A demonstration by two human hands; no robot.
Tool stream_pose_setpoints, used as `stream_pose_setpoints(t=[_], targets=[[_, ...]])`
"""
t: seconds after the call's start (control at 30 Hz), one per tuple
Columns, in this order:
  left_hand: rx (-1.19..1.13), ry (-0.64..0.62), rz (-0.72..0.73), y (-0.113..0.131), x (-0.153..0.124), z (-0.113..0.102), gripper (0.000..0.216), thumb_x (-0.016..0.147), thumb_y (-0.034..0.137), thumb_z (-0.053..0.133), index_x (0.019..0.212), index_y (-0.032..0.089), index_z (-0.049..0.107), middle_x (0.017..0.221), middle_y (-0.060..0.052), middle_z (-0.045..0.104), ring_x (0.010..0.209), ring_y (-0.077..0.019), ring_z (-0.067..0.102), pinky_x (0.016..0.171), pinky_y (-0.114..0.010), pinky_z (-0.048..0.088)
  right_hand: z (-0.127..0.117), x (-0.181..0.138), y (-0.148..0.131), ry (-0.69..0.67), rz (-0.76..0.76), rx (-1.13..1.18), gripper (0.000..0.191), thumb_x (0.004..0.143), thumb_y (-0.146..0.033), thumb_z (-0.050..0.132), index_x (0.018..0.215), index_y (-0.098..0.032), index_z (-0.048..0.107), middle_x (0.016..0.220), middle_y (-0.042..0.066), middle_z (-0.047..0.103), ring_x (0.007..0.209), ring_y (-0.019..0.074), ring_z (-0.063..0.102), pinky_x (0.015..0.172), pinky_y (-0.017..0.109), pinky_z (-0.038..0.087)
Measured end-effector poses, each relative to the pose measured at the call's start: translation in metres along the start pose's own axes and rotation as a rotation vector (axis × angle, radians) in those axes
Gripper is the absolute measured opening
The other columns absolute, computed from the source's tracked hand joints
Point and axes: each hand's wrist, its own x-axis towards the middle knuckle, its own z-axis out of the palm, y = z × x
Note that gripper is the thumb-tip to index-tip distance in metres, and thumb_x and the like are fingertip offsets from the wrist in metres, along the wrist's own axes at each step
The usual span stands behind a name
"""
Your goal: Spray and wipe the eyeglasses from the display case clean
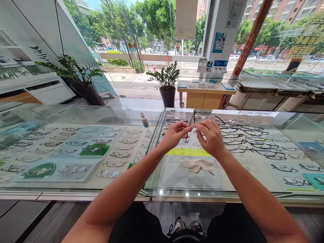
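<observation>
A pair of eyeglasses with a thin dark frame is held up above the glass counter, turned nearly edge-on. My left hand pinches it from the left between thumb and fingers. From the other side my right hand has its curled fingertips on the same frame. My fingers hide part of the lenses and temples. Below my hands a crumpled beige cleaning cloth lies on the counter over a pale tray. To the left, a small spray bottle stands upright on the glass.
The glass display counter spans the view, with rows of eyeglasses inside on both sides. Beyond it are a potted plant, another potted plant leaning in view, and a small wooden cabinet. Large windows face a street.
</observation>
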Motion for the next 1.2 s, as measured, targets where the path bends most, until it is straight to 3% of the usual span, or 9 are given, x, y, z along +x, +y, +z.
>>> stream_pose_setpoints(t=[0.23, 0.47, 0.8, 0.97, 1.2], targets=[[0.009, 0.012, 0.012, -0.002, 0.0, 0.001, 0.043, 0.083, 0.056, 0.086, 0.094, 0.019, 0.068, 0.1, -0.006, 0.072, 0.104, -0.0228, 0.072, 0.079, -0.032, 0.063, 0.003, -0.001, 0.002, -0.044, 0.061, 0.042, 0.028, 0.104, -0.019, 0.056, 0.128, -0.024, 0.069, 0.116, 0.011, 0.07, 0.104, 0.0307, 0.063, 0.093, 0.05, 0.051], [0.019, 0.059, 0.021, -0.002, 0.002, -0.002, 0.044, 0.083, 0.058, 0.086, 0.094, 0.019, 0.069, 0.103, -0.007, 0.075, 0.103, -0.0223, 0.071, 0.077, -0.031, 0.064, 0.003, -0.001, 0.006, -0.002, 0.093, 0.056, 0.02, 0.102, -0.022, 0.061, 0.12, -0.022, 0.071, 0.128, 0.014, 0.066, 0.116, 0.0333, 0.063, 0.103, 0.053, 0.052], [-0.08, 0.214, 0.036, 0.006, 0.007, -0.009, 0.047, 0.076, 0.056, 0.091, 0.093, 0.019, 0.067, 0.108, -0.007, 0.076, 0.105, -0.0217, 0.072, 0.082, -0.037, 0.067, 0.002, -0.001, 0.012, 0.009, 0.208, -0.006, 0.015, 0.101, -0.026, 0.062, 0.11, -0.022, 0.073, 0.138, 0.016, 0.065, 0.126, 0.0357, 0.059, 0.106, 0.054, 0.048], [-0.128, 0.292, 0.057, 0.01, 0.01, -0.017, 0.05, 0.074, 0.055, 0.093, 0.093, 0.018, 0.065, 0.111, -0.007, 0.075, 0.105, -0.0211, 0.072, 0.084, -0.039, 0.068, 0.004, -0.002, 0.014, -0.031, 0.24, -0.031, 0.01, 0.1, -0.027, 0.063, 0.101, -0.023, 0.072, 0.112, 0.009, 0.076, 0.113, 0.033, 0.063, 0.1, 0.052, 0.045], [-0.168, 0.351, 0.076, 0.009, 0.014, -0.024, 0.049, 0.075, 0.055, 0.093, 0.094, 0.019, 0.066, 0.115, -0.008, 0.074, 0.106, -0.0208, 0.071, 0.085, -0.039, 0.067, 0.004, -0.003, 0.017, -0.042, 0.251, -0.033, 0.018, 0.1, -0.029, 0.063, 0.083, -0.025, 0.068, 0.085, 0.005, 0.077, 0.09, 0.0296, 0.06, 0.099, 0.054, 0.043]])
